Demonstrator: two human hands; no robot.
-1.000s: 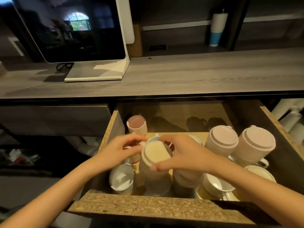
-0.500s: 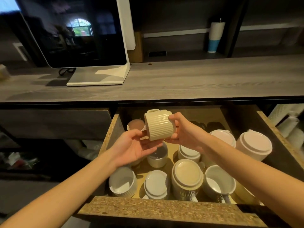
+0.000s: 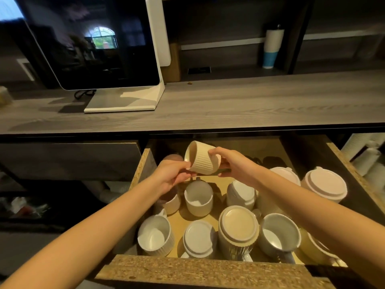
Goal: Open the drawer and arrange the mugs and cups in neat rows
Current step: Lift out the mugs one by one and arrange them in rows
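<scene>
A cream ribbed mug (image 3: 200, 158) hangs on its side above the open drawer (image 3: 208, 272), mouth turned to the left. My left hand (image 3: 173, 174) pinches its rim from below left. My right hand (image 3: 233, 165) grips its base end from the right. Below, several mugs stand in the drawer: an upright white one (image 3: 199, 198), an upright ribbed white one (image 3: 155, 235), an upside-down cream one (image 3: 238, 226), an upside-down white one (image 3: 198, 236), and a grey one (image 3: 278, 233) lying tilted. Two pale pink upside-down mugs (image 3: 325, 185) stand at the right.
A grey wooden counter (image 3: 250, 105) runs above the drawer, with a white-framed screen (image 3: 100, 49) on its left. A white and blue tumbler (image 3: 273, 49) stands on a shelf behind. Stacks of paper cups (image 3: 368, 157) lie right of the drawer.
The cream mug has turned in the air so its mouth faces left. My left hand, open under it before, now pinches the rim. My right hand has shifted to the base.
</scene>
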